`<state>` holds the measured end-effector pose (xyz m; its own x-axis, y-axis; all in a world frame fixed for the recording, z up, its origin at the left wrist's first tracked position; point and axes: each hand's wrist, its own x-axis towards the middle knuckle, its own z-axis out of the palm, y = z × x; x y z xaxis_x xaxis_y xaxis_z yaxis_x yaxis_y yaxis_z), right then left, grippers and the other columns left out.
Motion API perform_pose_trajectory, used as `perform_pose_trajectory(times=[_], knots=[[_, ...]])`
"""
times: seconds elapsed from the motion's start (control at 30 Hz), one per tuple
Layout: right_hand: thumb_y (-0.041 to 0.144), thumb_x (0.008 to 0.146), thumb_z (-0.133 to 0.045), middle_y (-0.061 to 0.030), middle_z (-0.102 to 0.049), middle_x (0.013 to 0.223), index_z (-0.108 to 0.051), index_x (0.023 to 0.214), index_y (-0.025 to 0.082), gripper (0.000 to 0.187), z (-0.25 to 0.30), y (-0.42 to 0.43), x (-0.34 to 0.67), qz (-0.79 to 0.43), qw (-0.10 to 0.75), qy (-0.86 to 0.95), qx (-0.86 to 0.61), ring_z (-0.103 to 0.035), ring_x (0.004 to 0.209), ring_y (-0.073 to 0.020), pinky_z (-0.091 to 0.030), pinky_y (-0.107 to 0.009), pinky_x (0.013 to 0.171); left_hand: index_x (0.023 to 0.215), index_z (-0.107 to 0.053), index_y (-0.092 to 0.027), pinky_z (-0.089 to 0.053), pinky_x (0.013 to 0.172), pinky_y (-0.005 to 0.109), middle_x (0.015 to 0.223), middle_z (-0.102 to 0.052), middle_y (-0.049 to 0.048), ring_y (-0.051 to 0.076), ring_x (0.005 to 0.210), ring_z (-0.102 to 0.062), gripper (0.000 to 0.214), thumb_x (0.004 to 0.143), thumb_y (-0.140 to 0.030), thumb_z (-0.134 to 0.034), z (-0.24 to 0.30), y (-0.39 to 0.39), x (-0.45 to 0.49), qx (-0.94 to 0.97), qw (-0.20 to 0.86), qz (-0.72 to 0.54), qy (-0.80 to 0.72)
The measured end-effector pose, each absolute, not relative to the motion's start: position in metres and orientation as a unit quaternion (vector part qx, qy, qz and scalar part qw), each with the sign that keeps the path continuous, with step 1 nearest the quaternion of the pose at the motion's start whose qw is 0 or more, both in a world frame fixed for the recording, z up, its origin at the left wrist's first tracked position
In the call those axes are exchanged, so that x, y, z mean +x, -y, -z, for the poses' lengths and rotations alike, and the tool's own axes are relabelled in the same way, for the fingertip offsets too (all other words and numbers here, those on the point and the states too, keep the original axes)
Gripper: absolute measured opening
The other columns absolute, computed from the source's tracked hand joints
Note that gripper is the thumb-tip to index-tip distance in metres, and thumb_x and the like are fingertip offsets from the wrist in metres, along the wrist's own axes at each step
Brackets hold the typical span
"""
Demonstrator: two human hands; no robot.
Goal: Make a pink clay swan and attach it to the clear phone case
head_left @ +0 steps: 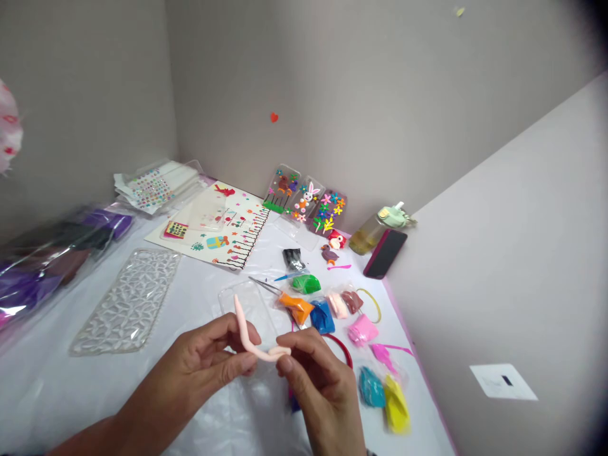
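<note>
My left hand (209, 361) and my right hand (318, 377) are both pinched on a thin rope of pale pink clay (249, 332). The rope curves upward from my left fingers and runs flat to my right fingertips. I hold it above a clear phone case (244, 301) lying on the white table cover. Small packets of clay lie just beyond: orange (297, 307), blue (323, 316), green (306, 284), pink (361, 329), yellow (396, 405) and teal (371, 387). Scissors (266, 285) rest beside the orange packet.
A clear patterned tray (128, 301) lies at left. Decorated phone cases (306, 202) lean on the back wall near a bottle (375, 231) and a dark phone (386, 253). A decorated card (223, 231), sticker sheets (152, 187) and bagged purple items (42, 266) fill the left.
</note>
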<state>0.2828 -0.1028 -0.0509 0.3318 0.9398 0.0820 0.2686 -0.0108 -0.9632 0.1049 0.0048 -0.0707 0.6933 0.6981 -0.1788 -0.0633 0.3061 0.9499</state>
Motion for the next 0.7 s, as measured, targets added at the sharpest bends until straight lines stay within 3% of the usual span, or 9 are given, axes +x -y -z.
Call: perform_pose_trajectory(times=[0.23,0.37,0.57,0.7], knots=[[0.024,0.103,-0.066,-0.0013,-0.074,0.098,-0.080,0.109,0.033,0.018,0.043,0.103,0.284,-0.294,0.490,0.547,-0.612,-0.069,0.091,-0.0164,-0.055,-0.027,0.082,0.095,-0.078,-0.026,-0.059,0.085,0.026,0.093,-0.077,0.0009,0.022,0.094,-0.073,0.026,0.085,-0.049,-0.083,0.069,-0.002,0.107,0.522,0.756,-0.248,-0.307],[0.026,0.101,-0.070,0.0000,-0.074,0.097,-0.076,0.114,0.032,0.015,0.047,0.106,0.283,-0.304,0.499,0.523,-0.621,-0.070,0.089,-0.0158,-0.055,-0.026,0.081,0.099,-0.077,-0.027,-0.059,0.088,0.027,0.097,-0.078,0.0010,0.023,0.097,-0.074,0.033,0.083,-0.054,-0.085,0.070,-0.001,0.108,0.512,0.764,-0.232,-0.317],[0.033,0.098,-0.076,0.0010,-0.073,0.089,-0.072,0.096,0.025,0.009,0.051,0.110,0.279,-0.339,0.517,0.468,-0.632,-0.069,0.083,-0.0144,-0.055,-0.023,0.076,0.104,-0.075,-0.028,-0.057,0.079,0.024,0.098,-0.078,-0.0006,0.019,0.086,-0.073,0.039,0.084,-0.060,-0.084,0.078,0.003,0.108,0.518,0.774,-0.189,-0.312],[0.031,0.099,-0.074,0.0005,-0.073,0.087,-0.077,0.094,0.025,0.008,0.045,0.107,0.278,-0.310,0.505,0.499,-0.632,-0.067,0.081,-0.0147,-0.054,-0.024,0.075,0.101,-0.077,-0.027,-0.057,0.085,0.024,0.098,-0.078,-0.0013,0.019,0.093,-0.074,0.032,0.085,-0.053,-0.086,0.082,0.007,0.109,0.501,0.796,-0.192,-0.280]])
